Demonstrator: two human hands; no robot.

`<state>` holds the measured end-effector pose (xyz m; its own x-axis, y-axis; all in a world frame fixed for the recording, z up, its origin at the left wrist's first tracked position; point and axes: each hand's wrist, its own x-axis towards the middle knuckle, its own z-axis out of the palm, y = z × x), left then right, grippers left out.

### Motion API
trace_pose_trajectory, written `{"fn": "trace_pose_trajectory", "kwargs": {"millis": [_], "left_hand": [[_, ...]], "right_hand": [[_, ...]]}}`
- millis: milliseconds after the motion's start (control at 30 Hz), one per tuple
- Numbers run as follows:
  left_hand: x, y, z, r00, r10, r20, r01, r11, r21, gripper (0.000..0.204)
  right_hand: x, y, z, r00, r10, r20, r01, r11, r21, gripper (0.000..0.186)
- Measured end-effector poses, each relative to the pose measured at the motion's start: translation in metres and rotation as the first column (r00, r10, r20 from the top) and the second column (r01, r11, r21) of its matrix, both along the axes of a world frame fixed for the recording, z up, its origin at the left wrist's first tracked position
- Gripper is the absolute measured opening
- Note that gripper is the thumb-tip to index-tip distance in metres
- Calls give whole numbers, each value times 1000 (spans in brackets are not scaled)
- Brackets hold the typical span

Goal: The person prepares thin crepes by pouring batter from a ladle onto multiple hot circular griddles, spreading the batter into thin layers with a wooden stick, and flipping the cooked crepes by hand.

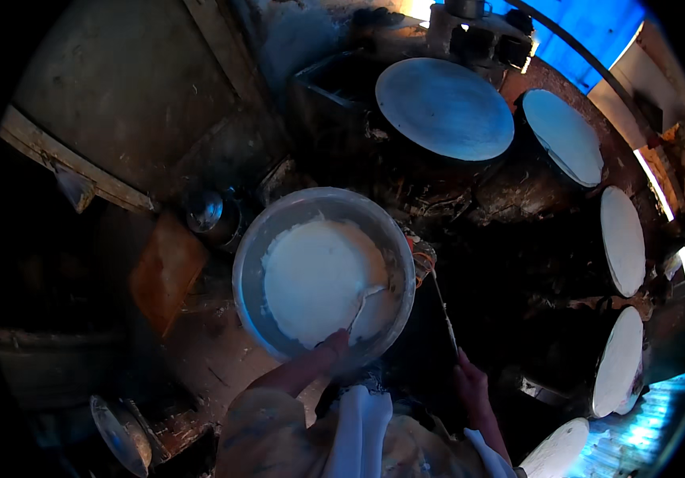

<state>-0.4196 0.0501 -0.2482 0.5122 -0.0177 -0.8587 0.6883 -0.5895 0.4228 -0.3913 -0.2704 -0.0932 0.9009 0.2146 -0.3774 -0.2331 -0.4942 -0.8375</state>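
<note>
A wide metal bowl (244,271) of pale white batter (311,271) sits below me at the centre. My left hand (328,350) grips a metal ladle (356,311), whose head dips into the batter at the bowl's right side. Lower right, my right hand (470,373) is closed on a long thin stick (444,307) that reaches up along the outside of the bowl. At the stick's far end is an orange-brown bundle (424,264), too small to make out, close beside the bowl's rim.
Large round griddles (444,107) curve around the back and right, most white-topped (621,239). Left are a metal pot (205,212), a rusty board (163,267), a dark panel (127,95) and a metal dish (115,434). Pots (467,8) stand on a back ledge.
</note>
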Motion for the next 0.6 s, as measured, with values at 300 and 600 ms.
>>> {"fn": "trace_pose_trajectory", "kwargs": {"millis": [300,600], "left_hand": [[-59,-62,63,384,71,-921,-691,-639,-337,12],[-65,-52,237,555,748,-363,-439,-107,-892,19]], "right_hand": [[11,36,-25,899,248,-361,-279,960,-36,34],[45,46,44,858,493,144,-513,805,297,38]]}}
